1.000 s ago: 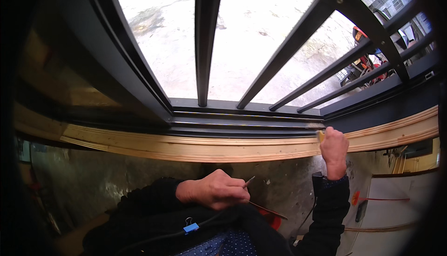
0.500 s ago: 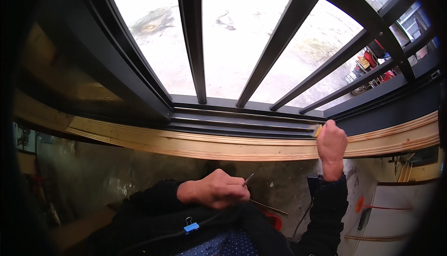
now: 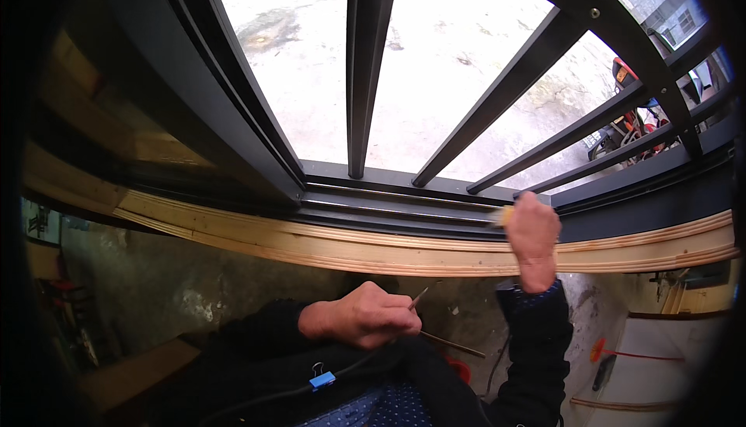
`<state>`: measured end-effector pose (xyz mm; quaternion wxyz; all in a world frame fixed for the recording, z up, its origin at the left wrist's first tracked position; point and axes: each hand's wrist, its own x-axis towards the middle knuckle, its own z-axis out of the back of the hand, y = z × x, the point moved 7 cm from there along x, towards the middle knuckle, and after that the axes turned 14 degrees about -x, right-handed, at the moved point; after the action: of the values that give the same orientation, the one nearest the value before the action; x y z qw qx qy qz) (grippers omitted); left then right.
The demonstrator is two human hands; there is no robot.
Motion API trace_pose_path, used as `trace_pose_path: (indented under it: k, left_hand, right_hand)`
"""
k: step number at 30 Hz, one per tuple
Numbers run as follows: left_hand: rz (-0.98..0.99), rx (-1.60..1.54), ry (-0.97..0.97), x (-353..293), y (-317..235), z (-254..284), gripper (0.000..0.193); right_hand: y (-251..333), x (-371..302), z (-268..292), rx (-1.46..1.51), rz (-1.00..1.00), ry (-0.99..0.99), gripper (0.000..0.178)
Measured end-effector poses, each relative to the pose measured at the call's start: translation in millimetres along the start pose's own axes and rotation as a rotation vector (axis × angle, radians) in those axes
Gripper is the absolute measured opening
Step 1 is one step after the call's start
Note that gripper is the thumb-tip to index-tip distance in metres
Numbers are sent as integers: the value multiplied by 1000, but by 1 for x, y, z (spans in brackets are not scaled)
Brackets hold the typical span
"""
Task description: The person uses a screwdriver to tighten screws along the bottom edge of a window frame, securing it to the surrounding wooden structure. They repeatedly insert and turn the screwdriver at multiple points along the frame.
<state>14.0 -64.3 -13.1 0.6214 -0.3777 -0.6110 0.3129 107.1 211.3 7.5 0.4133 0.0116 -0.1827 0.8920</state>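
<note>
My right hand point(image 3: 533, 229) is closed around a small brush point(image 3: 500, 217) with pale bristles and a yellowish part, partly blurred and mostly hidden by the fingers. Its bristles are at the right end of the dark metal window track point(image 3: 404, 206); whether they touch it is hard to tell. In front of my body, my left hand point(image 3: 364, 316) is curled around a thin pointed metal tool point(image 3: 420, 297). Only the tip sticks out past the thumb, pointing up and right. Below the track runs a light wooden trim point(image 3: 373, 254).
Dark window bars point(image 3: 368, 69) rise beyond the track, with a sliding frame point(image 3: 233, 108) at the left. Outside stands a red motorbike point(image 3: 639, 128). A blue binder clip point(image 3: 322, 380) grips a cable on my clothing. A red object point(image 3: 460, 369) and a thin stick point(image 3: 454, 345) are lower down.
My right hand has moved the brush a little to the left along the track end. The left hand holds its tool much as before. The whole view has shifted slightly.
</note>
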Motion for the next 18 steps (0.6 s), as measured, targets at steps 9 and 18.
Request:
trace_pose_path:
  k: [9,18]
  left_hand:
    - [9,-52,62,7,7,7,7]
    - [43,-124,72,2,13,13,6]
  right_hand:
    - [13,-18,-7,737,-19,-78,14]
    - [-41,-34,-11,580,-189,-195,12]
